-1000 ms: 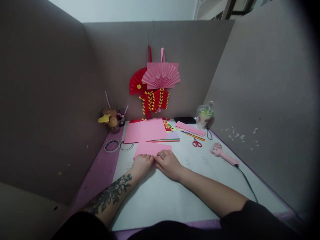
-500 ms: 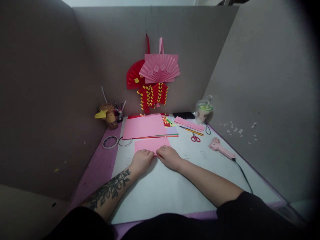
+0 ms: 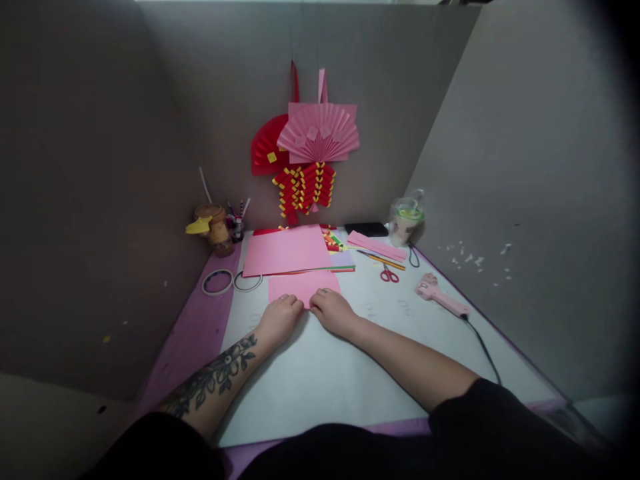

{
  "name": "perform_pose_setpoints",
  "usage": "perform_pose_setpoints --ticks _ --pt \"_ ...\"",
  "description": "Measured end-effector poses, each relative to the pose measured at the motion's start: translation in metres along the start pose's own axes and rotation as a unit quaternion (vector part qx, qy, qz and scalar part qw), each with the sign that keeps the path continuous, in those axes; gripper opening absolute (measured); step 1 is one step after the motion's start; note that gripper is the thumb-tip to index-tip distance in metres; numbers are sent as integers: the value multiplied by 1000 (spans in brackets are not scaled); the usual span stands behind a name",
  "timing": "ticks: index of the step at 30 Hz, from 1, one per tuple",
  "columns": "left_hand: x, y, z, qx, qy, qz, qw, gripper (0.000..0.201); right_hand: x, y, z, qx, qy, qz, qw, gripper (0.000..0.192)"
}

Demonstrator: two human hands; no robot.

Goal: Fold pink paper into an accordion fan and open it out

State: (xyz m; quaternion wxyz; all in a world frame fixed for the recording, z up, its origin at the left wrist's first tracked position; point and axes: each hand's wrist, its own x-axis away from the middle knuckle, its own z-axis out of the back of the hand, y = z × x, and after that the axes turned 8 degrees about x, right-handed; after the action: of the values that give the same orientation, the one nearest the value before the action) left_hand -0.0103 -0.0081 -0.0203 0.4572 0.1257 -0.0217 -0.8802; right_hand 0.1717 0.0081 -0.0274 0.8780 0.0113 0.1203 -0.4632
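A small sheet of pink paper [image 3: 304,285] lies flat on the white table cover [image 3: 320,373]. Both hands grip its near edge. My left hand [image 3: 281,317] is closed with its fingertips on the edge, left of the middle. Close beside it, my right hand [image 3: 333,312] is closed on the same edge; a ring shows on one finger. The fingertips and the edge beneath them are partly hidden. Just beyond the sheet rests a stack of coloured paper [image 3: 287,252] with a larger pink sheet on top.
Tape rolls [image 3: 217,283] lie at left, near a drink cup [image 3: 218,230]. At right are red-handled scissors [image 3: 389,274], pink strips [image 3: 377,246], a pink glue gun [image 3: 441,295] with its cord, and a bagged cup [image 3: 406,221]. Paper fans [image 3: 319,133] hang on the back partition.
My hands have shifted slightly along the near edge of the pink sheet and sit a little further apart. The whole view has moved slightly. Both hands keep their hold.
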Motion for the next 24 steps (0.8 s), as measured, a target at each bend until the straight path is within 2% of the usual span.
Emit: perform_pose_setpoints --ticks 4,8,13,18,24 --pt "7 -12 3 12 -16 11 1000 19 3 15 5 0 -43 -24 999 8" --pt "16 -32 14 48 -59 16 997 19 9 37 16 -8 -88 -44 995 9" --pt "21 -46 29 66 -102 23 992 16 15 53 25 -55 -94 -19 994 11" --pt "13 -30 31 27 -84 8 996 19 11 48 24 -63 -73 16 995 10" --pt "-13 3 13 6 -95 -10 995 19 0 20 16 -34 -72 31 996 11"
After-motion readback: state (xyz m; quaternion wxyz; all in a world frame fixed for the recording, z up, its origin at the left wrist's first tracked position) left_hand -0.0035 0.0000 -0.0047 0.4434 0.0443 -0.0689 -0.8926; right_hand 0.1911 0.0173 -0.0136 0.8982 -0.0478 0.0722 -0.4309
